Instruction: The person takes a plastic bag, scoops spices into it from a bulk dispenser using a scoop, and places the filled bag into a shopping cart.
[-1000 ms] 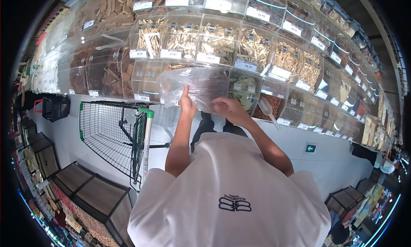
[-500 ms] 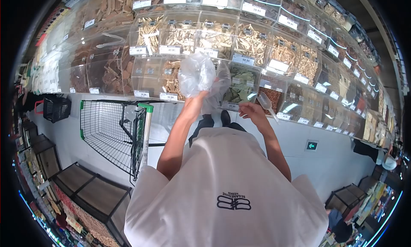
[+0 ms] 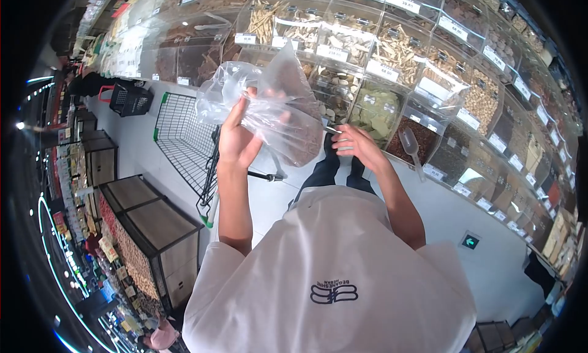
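My left hand (image 3: 237, 138) grips a clear plastic bag (image 3: 294, 117), its fingers partly seen through the film. The bag's loose, crumpled top (image 3: 211, 105) spreads out left of my thumb, and its fuller part hangs to the right. A brownish tint shows through that part; what lies inside I cannot make out. My right hand (image 3: 358, 146) is in front of the lower bins, fingers apart and slightly bent, near the front edge of a bin of green dried leaves (image 3: 375, 111). To its right, a clear scoop (image 3: 409, 143) rests on a bin of small dark reddish pieces (image 3: 401, 132).
Tiered clear bins of dried goods with price labels (image 3: 383, 70) rise ahead. A wire shopping cart (image 3: 187, 148) with green trim stands at my left, a black basket (image 3: 130, 100) beyond it. Behind on the left is a dark-framed display stand (image 3: 147, 215). A person in pink (image 3: 164, 336) is at lower left.
My left hand has swung left and back from the bins with the bag, which now spreads wider. My right hand's fingers have opened out. The view has turned left.
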`<state>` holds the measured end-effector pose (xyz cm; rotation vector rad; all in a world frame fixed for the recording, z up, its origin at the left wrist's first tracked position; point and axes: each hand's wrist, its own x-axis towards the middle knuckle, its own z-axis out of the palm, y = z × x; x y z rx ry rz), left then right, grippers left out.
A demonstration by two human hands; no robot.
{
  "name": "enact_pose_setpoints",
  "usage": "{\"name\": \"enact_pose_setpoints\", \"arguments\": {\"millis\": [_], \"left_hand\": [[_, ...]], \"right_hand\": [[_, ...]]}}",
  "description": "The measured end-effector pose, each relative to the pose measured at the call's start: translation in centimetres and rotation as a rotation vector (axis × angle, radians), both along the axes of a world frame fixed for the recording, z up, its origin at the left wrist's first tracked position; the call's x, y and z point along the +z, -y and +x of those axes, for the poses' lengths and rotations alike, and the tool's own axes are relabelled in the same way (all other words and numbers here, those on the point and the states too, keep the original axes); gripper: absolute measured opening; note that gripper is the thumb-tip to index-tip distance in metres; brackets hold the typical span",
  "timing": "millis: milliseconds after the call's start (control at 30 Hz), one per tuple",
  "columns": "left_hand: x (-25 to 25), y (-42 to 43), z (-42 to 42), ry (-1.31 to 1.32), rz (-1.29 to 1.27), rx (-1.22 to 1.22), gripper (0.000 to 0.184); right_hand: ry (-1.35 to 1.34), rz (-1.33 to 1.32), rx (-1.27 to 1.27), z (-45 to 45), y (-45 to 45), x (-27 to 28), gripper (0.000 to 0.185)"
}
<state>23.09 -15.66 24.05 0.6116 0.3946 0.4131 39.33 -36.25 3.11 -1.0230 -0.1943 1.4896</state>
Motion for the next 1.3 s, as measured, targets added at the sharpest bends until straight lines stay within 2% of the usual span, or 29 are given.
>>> {"name": "enact_pose_setpoints", "arguments": {"millis": [33,100,200,300,333,433,500,567,667,700,767,800,900,933,1000,1100,1167,1200,1233,1300], "left_hand": [[0.5,0.5,-0.7,0.033,-0.045,0.013,0.021],[0.4,1.0,-2.3,-0.023,-0.029,0.059,0.021],[-0.3,1.5,-5.2,-0.17,0.058,0.211,0.022],[-0.1,2.1,-7.9,-0.231,0.217,0.412,0.028],[-0.3,2.0,-8.5,-0.251,0.266,0.477,0.029],[-1.7,1.0,-9.8,-0.029,0.5,0.497,0.026],[-2.3,0.0,-10.9,-0.045,0.286,0.391,0.025],[-3.5,-1.9,-12.8,-0.03,0.05,0.258,0.027],[-5.4,-6.1,-15.6,0.167,-0.049,0.169,0.028],[-5.9,-7.3,-16.8,0.252,-0.081,0.135,0.028],[-5.0,-9.2,-18.6,0.149,-0.072,0.246,0.026],[-4.4,-10.4,-19.4,0.1,-0.067,0.304,0.025],[-3.4,-14.2,-22.6,-0.374,0.022,0.324,0.022],[-4.3,-15.8,-24.2,-0.342,0.076,0.293,0.021],[-6.2,-19.6,-27.3,-0.276,0.197,0.225,0.02],[-6.7,-22.4,-29.5,-0.174,0.1,0.202,0.018],[-8.3,-23.4,-30.3,-0.405,0.441,0.223,0.021],[-7.9,-23.5,-30.4,-0.522,0.651,0.207,0.022],[-7.7,-23.8,-30.8,-0.638,0.862,0.184,0.023],[-7.5,-24.8,-31.9,-0.587,0.803,0.235,0.024]], "right_hand": [[-0.192,0.046,0.079,-0.7,-1.1,0.4,0.062],[-0.347,0.085,0.245,-2.9,-3.3,1.5,0.069],[-0.737,0.493,0.42,-5.5,-6.7,-1.2,0.062],[-0.459,0.198,0.087,-6.6,-8.8,5.2,0.053],[-0.381,0.192,0.035,-6.4,-9.4,7.3,0.052],[-0.264,0.303,-0.065,-6.2,-11.8,8.4,0.051],[-0.146,0.401,-0.083,-6.5,-13.3,9.5,0.052],[-0.041,0.499,0.03,-6.5,-14.8,10.4,0.054],[0.172,0.547,0.041,-8.3,-17.5,11.7,0.055],[0.327,0.566,0.062,-9.0,-18.3,12.6,0.053],[0.643,0.613,0.122,-10.1,-20.6,14.7,0.05],[0.814,0.688,0.137,-10.7,-21.8,16.1,0.039],[1.145,0.857,0.319,-13.9,-25.0,20.1,0.034],[1.189,0.89,0.356,-15.2,-26.1,21.1,0.03],[1.104,0.768,0.388,-17.1,-28.3,20.3,0.028],[0.907,0.439,0.279,-19.6,-31.9,16.4,0.022],[0.875,0.186,0.224,-21.0,-33.4,12.6,0.024],[0.9,0.167,0.255,-21.4,-33.5,9.5,0.031],[0.904,0.138,0.3,-22.4,-33.5,8.7,0.034],[0.908,0.086,0.384,-24.3,-33.3,7.8,0.041]]}}
